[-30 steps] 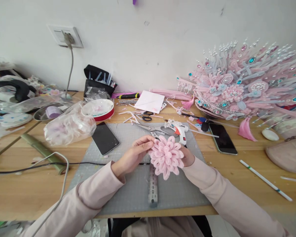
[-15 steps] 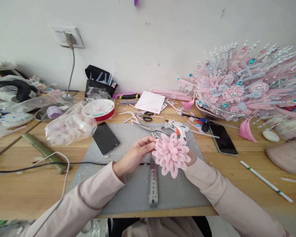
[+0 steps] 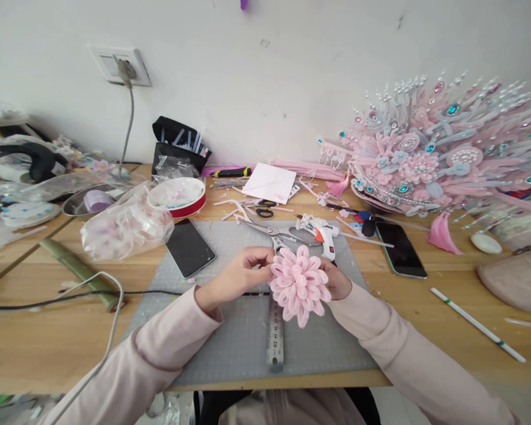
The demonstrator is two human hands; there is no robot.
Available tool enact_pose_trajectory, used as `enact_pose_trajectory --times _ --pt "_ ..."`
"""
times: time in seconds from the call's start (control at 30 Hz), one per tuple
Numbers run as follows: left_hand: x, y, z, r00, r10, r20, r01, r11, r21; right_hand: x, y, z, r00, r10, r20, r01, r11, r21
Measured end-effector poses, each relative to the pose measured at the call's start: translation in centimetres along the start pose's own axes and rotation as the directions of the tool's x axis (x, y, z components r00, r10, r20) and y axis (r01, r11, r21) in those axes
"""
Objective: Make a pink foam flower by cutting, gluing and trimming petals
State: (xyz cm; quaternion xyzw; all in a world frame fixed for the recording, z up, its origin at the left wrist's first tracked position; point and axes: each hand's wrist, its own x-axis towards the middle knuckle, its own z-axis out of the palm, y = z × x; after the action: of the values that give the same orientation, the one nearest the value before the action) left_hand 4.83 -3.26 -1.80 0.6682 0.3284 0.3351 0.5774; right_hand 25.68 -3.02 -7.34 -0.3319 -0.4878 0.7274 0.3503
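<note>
A pink pipe-cleaner flower (image 3: 300,284) with layered loop petals is held up above the grey cutting mat (image 3: 221,348), its face toward me. My left hand (image 3: 243,273) is closed, thumb and fingers pinching a petal at the flower's upper left edge. Behind the flower, my right hand (image 3: 337,280) grips it from the back right; most of its fingers are hidden by the petals. Under the flower lies a steel ruler (image 3: 275,342), its upper part covered. Just beyond my hands are scissors (image 3: 272,231) and a white hot glue gun (image 3: 328,241).
Two phones (image 3: 189,248) (image 3: 400,251) lie left and right. A large pink beaded headdress (image 3: 425,153) stands at the back right. Plastic bags (image 3: 126,227), a red-and-white ribbon roll (image 3: 197,206) and a bamboo piece (image 3: 79,273) are at left. A white cable (image 3: 117,321) crosses my left sleeve.
The flower has shifted slightly left and down, and more of my right hand shows behind it. My left hand stays at its left edge, moved a little left.
</note>
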Motion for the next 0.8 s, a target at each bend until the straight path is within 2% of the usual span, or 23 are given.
enact_pose_trajectory --times 0.1,0.27,0.4,0.63,0.8 --pt "-0.1 0.3 -0.4 0.998 0.07 0.004 -0.07 0.989 0.134 0.1 0.2 -0.1 0.999 0.017 0.03 -0.018 0.999 0.033" --pt "0.1 0.3 0.0 0.999 -0.032 -0.013 0.032 0.999 -0.012 0.4 0.3 -0.7 0.996 0.041 0.075 -0.047 0.996 0.077" --pt "0.3 0.0 0.4 0.998 -0.057 -0.036 0.056 0.998 -0.019 0.4 0.6 -0.5 0.995 0.049 0.088 -0.059 0.991 0.117" --pt "0.3 0.0 -0.3 0.991 0.086 -0.101 -0.057 0.964 0.26 0.3 0.7 0.2 0.998 0.025 0.064 -0.036 0.984 0.173" --pt "0.3 -0.2 0.0 0.997 0.022 -0.075 -0.014 0.993 0.117 0.4 -0.1 0.8 0.997 0.041 0.064 -0.052 0.98 0.194"
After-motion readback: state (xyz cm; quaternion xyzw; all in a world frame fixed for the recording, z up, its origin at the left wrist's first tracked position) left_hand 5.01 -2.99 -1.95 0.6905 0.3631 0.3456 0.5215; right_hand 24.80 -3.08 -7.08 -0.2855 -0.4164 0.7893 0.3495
